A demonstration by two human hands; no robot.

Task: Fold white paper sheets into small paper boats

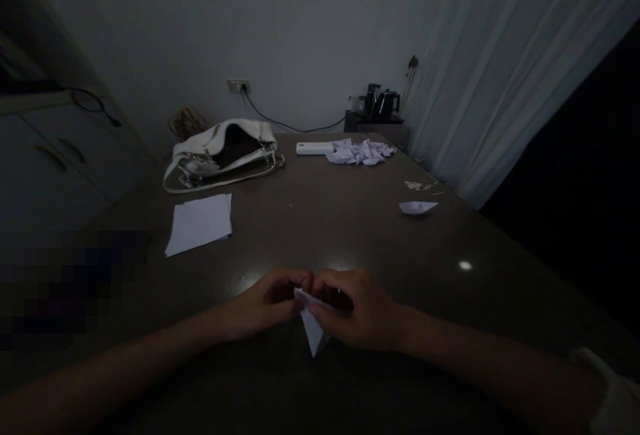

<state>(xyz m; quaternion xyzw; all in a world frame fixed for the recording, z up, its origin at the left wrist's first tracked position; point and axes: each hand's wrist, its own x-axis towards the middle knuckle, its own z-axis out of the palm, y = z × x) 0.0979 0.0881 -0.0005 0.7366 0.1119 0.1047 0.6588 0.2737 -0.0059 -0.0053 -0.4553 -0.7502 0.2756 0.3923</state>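
A small piece of folded white paper (313,334) is pinched between my two hands, close to the near side of the table. My left hand (270,298) grips its upper left corner with thumb and fingers. Across its upper right edge, my right hand (357,308) closes with the thumb on top. The paper tapers to a point at the bottom. Part of it is hidden behind my right fingers. A folded paper boat (418,208) lies alone to the right, beyond my hands. Farther back is a pile of similar folded paper pieces (363,152).
On the dark table (310,222), a stack of white paper sheets (200,222) lies at left, before a white handbag (220,148). A white oblong object (313,148) touches the pile. Small scraps (420,186) lie near the right edge. A black kettle (386,104) stands behind.
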